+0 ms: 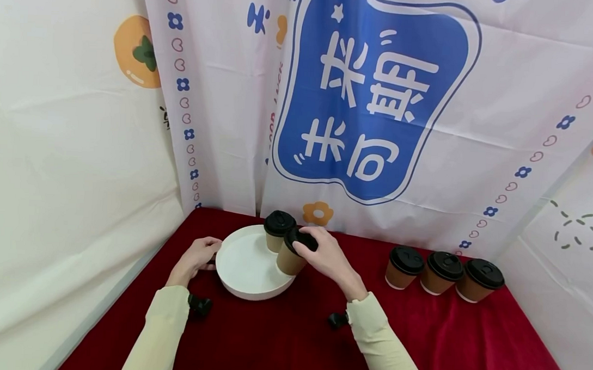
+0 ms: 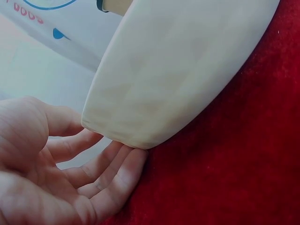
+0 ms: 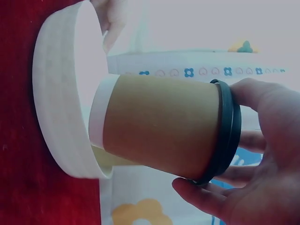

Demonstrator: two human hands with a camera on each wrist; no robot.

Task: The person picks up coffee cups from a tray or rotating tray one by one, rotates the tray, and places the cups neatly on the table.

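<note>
A round white tray point(image 1: 247, 267) with a raised rim lies on the red cloth. At its left side my left hand point(image 1: 199, 256) holds the edge; in the left wrist view the fingertips point(image 2: 133, 157) meet the bottom of its wall. My right hand point(image 1: 325, 253) grips a brown paper coffee cup point(image 1: 290, 261) from above by its black lid point(image 3: 228, 133). This cup is upright over the tray's right part, its white base just inside the rim. Behind it a second lidded paper cup point(image 1: 274, 243) stands on the tray, partly covered by the held one.
Three more brown cups with black lids, the nearest to the tray being a cup point(image 1: 401, 273), stand in a row on the red cloth point(image 1: 291, 337) at the right. A printed white curtain point(image 1: 230, 123) hangs behind the table, with pale fabric at both sides.
</note>
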